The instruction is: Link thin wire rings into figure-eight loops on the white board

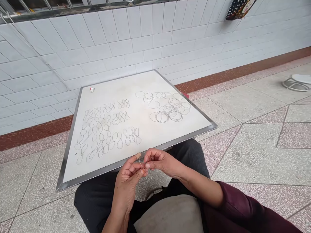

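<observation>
Over my lap, just off the near edge of the white table, my left hand pinches a thin wire loop. My right hand pinches the same loop from the other side, the fingertips of both hands close together. The loop looks twisted where the fingers meet, with a curve above and another below. On the table's left half lie several rows of thin wire figure-eights. A pile of plain round wire rings spreads over the right half, many overlapping.
A small red and white object sits near the table's far left corner. Grey metal trim edges the table. Behind it stands a white tiled wall. A round stool is at the far right, and a patterned bag hangs above.
</observation>
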Demonstrator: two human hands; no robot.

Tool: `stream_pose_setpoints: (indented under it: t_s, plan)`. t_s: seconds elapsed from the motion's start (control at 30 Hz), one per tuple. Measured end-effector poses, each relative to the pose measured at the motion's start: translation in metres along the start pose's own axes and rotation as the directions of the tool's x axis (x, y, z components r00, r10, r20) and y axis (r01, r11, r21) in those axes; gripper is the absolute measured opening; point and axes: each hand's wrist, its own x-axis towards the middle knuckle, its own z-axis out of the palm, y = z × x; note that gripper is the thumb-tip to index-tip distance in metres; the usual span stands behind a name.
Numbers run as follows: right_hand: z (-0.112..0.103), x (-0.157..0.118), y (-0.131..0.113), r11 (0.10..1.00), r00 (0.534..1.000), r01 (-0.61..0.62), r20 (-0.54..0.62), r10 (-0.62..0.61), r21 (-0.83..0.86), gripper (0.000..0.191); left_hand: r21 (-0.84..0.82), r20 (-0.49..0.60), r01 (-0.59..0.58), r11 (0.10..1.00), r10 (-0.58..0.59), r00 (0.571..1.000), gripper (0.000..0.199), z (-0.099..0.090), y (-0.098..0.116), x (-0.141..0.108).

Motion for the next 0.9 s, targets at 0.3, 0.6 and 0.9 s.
stream_pose_setpoints:
  t_s: [0.3,0.6,0.9]
  plan:
    - [0.000,0.000,0.003,1.000,0.999,-0.005,-0.035,0.005,-0.012,0.025,0.032,-0.056,0.007,0.999,-0.005,0.998,0.054,0.008,0.005,-0.003]
    - [-0.002,0.000,0.006,0.998,1.000,0.007,-0.021,-0.008,-0.067,0.024,0.020,-0.094,-0.017,1.000,0.019,0.995,0.050,0.008,0.003,-0.003]
    - [-0.003,0.002,0.011,0.993,0.999,0.044,0.010,-0.043,-0.107,0.025,0.051,-0.095,-0.052,0.997,0.056,0.994,0.047,0.009,0.001,-0.002]
